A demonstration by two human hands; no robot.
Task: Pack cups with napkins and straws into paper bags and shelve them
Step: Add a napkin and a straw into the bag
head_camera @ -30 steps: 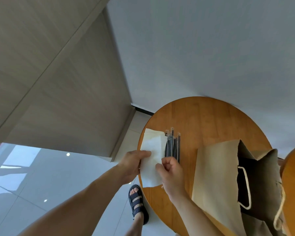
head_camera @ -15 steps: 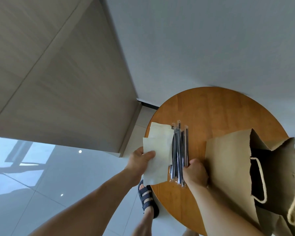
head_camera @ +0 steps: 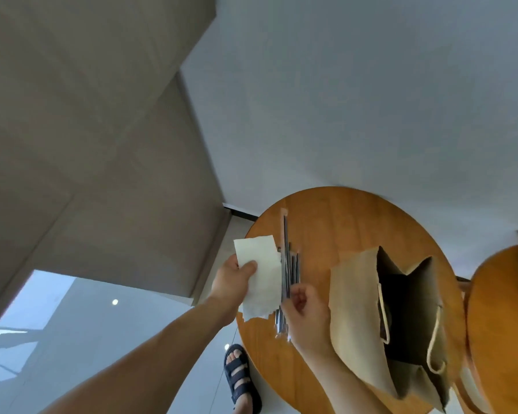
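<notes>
- The left hand is holding a white napkin over the left edge of the table, thumb pressing on top and fingers curling underneath it.
- The right hand is pinching the near end of a single straw with curled fingers; the straw is pointing away toward the far side of the table.
- The remaining straws are lying in a loose bundle on the table, just right of the napkin and partly beneath the right hand.
- A brown paper bag is standing open on the right part of the table, near the right hand, its mouth facing up; its inside is too dark to show any contents.
- A rope handle is hanging down the bag's near right side.
- The round wooden table is bearing the bag and the straws.
- A second wooden table is showing at the right edge.
- A foot in a dark sandal is standing on the pale tiled floor beside the table's near left edge.
</notes>
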